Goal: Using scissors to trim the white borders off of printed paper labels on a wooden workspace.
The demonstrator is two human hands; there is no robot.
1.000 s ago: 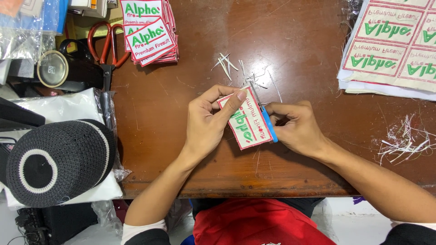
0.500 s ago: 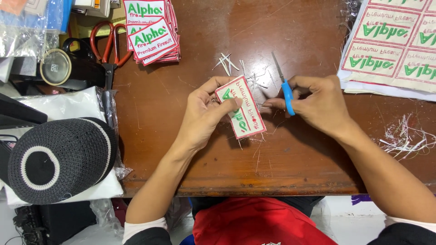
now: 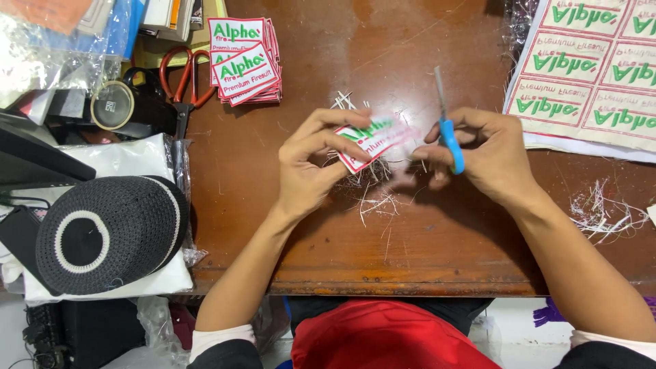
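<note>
Brown wooden desk [image 3: 410, 260]: left hand [image 3: 311, 171] pinches an embroidered patch [image 3: 372, 140] aloft for trimming; right hand [image 3: 488, 154] fingers close around blue-handled snips [image 3: 447, 130], thread scraps [image 3: 376, 198] below.

held patch [image 3: 372, 140]: white rectangle, red edge, green and red print, pinched in the left hand [image 3: 311, 171], kinda blurry
patch stack [image 3: 244, 60]: same look, fanned pile at top of bench [image 3: 307, 239]
uncut sheet [image 3: 591, 68]: white grid of the same patches, top right
plastic bags [image 3: 41, 48]: clear, top left
</note>
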